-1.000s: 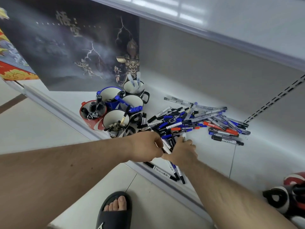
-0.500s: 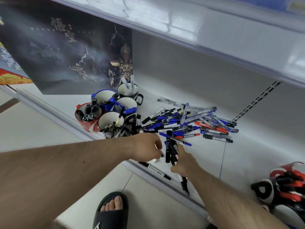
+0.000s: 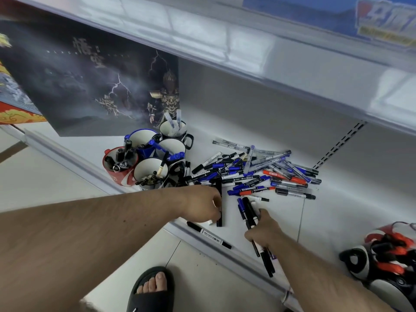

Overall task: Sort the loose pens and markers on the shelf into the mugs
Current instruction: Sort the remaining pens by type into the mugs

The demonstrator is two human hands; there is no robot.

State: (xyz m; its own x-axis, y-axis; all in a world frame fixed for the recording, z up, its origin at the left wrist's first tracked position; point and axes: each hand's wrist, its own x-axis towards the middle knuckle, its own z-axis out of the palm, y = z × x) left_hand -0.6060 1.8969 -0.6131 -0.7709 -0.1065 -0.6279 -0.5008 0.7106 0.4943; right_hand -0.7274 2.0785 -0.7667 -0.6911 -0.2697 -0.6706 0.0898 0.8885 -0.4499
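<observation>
a: head view first. why both hands low by the shelf (image 3: 281,212) edge?

b: my guess is they're gathering by colour. the right hand (image 3: 264,230) is curled round a bundle (image 3: 252,215) of black and blue markers, tips sticking out above the fist and tails below it, out over the shelf lip.

a: and the left hand (image 3: 202,207)?

b: its fingers pinch a black marker (image 3: 219,199) that stands nearly upright against the fingertips, its lower end near the shelf.

a: where's the rest?

b: the pile (image 3: 258,172) lies just beyond both hands, touching neither. one marker, a stray (image 3: 208,234), sits along the front edge, between the wrists.

a: the mugs (image 3: 148,158)?

b: clustered left of the pile, beyond the left forearm, already part filled, so a short reach, i'd judge.
</observation>
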